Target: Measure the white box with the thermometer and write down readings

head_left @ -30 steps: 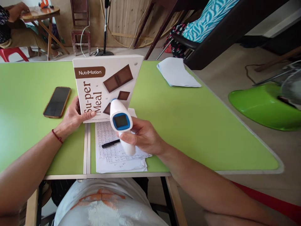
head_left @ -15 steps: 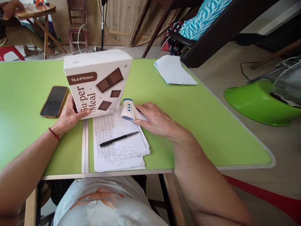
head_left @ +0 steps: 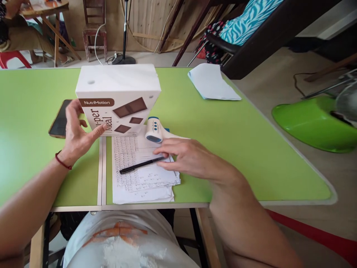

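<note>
A white NutriMotion box (head_left: 122, 80) with brown chocolate-bar pictures stands upright on the green table. My left hand (head_left: 79, 134) is at its left edge, fingers apart and loosely curved, the thumb in front of the printed face. Whether the fingertips touch the box is hard to see. A white and blue infrared thermometer (head_left: 154, 129) rests just right of the box, over the top of the papers. Below it, my right hand (head_left: 189, 158) is open around the tip of a black pen (head_left: 138, 165), which lies on the handwritten sheets (head_left: 145, 190).
Partly behind my left hand is a phone (head_left: 60, 121). Folded white paper (head_left: 213, 82) lies at the table's (head_left: 251, 160) far right. A green plastic object (head_left: 312, 123) stands beyond the right edge. Another person sits at a round wooden table (head_left: 44, 11) at the back left.
The box now stands straighter, and my left hand has loosened from it. My right hand has let go of the thermometer and moved down toward the pen.
</note>
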`<action>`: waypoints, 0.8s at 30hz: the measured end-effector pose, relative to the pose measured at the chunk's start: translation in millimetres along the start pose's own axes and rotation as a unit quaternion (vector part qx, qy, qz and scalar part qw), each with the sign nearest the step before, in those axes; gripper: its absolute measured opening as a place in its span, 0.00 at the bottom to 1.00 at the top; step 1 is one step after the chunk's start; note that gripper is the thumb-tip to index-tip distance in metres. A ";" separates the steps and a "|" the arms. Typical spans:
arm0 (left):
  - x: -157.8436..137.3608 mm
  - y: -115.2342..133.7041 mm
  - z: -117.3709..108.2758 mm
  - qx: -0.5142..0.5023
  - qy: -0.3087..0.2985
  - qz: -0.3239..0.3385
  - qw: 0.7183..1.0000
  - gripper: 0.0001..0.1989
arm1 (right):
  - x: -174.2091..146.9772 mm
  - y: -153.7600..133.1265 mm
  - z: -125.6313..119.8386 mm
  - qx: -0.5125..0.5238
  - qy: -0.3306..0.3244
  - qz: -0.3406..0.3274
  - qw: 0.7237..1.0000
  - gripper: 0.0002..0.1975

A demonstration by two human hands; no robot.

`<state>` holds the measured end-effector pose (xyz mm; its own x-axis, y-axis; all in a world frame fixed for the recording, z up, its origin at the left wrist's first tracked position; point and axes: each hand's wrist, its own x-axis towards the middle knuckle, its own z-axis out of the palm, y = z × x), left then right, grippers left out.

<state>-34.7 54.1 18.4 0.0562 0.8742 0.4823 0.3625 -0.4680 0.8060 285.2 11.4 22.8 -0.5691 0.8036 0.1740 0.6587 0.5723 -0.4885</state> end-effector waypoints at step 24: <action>-46.6 31.7 30.0 0.235 -0.372 0.252 0.862 0.14 | 10.7 -20.0 50.2 0.307 0.186 0.154 0.921 0.04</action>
<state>2.1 2.5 11.2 0.8342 0.4981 0.2367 0.4443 -0.8613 0.2466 241.3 0.4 -8.5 -0.1181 0.9781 0.1712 0.2937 0.1991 -0.9349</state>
